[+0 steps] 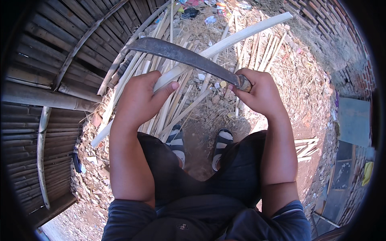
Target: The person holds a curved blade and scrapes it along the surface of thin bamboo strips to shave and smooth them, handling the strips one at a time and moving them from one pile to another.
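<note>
Grips a long, pale split-bamboo strip [247,35] in the curled fingers of the left hand [140,95], with the thumb lying along it. Holds the strip aslant above the littered ground [309,88], from near its left edge to a tip toward the far edge, right of the middle. Clenches the handle [244,84] of a machete [183,56] in the fingers of the right hand [262,92], with the thumb close to the base of the blade [173,52]. Points the dark, curved blade leftward across the strip, just beyond the left hand; from this angle, cannot tell whether touching the strip or slightly above it. Rests both feet on the ground between the forearms, in footwear [223,140] banded in dark and white. Wears dark trousers [241,160] and a dark short-sleeved shirt [197,215]. Faces a heap of loose bamboo strips [192,105], strewn from just beyond the feet toward the far edge, with more slats [268,52] sunlit to its right. Has a few short pale pieces [305,141] near the right forearm [279,140], and bits of coloured rubbish [210,20] at the far edge. Has a slatted bamboo wall [72,94] along the left edge and a brick wall [341,30] at the far right, with a flat grey-blue panel [354,120] below the latter.
</note>
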`<state>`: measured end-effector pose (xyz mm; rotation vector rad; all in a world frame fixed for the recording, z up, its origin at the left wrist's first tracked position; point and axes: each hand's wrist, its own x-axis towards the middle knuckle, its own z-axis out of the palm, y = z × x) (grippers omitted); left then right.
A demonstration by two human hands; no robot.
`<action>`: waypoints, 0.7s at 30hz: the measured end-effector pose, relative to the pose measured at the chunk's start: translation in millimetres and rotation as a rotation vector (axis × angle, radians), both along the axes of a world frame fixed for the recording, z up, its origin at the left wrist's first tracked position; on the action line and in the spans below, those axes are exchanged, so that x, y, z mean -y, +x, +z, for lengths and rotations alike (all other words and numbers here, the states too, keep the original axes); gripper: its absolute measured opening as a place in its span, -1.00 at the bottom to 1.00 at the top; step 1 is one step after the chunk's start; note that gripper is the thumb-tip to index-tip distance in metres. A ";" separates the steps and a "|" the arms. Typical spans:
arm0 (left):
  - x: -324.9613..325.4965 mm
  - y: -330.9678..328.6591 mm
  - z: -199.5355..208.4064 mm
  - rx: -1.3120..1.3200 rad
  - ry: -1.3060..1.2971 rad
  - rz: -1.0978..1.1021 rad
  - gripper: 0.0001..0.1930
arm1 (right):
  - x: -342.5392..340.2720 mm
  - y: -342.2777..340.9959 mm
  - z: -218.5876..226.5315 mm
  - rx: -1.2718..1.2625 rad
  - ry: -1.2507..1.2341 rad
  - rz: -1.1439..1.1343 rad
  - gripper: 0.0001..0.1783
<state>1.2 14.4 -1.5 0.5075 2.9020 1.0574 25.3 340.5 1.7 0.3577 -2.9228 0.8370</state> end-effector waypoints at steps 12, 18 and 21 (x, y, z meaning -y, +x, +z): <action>1.7 -0.7 1.8 0.025 0.021 0.040 -0.54 | -2.6 0.1 1.6 0.065 -0.048 -0.035 -0.67; 3.3 -1.2 -7.5 -0.082 0.053 0.032 -0.51 | 6.7 5.9 0.9 -0.034 0.014 0.087 -0.65; 1.8 -0.7 2.0 -0.015 0.023 0.045 -0.51 | -4.7 -0.4 7.4 0.140 -0.053 -0.044 -0.65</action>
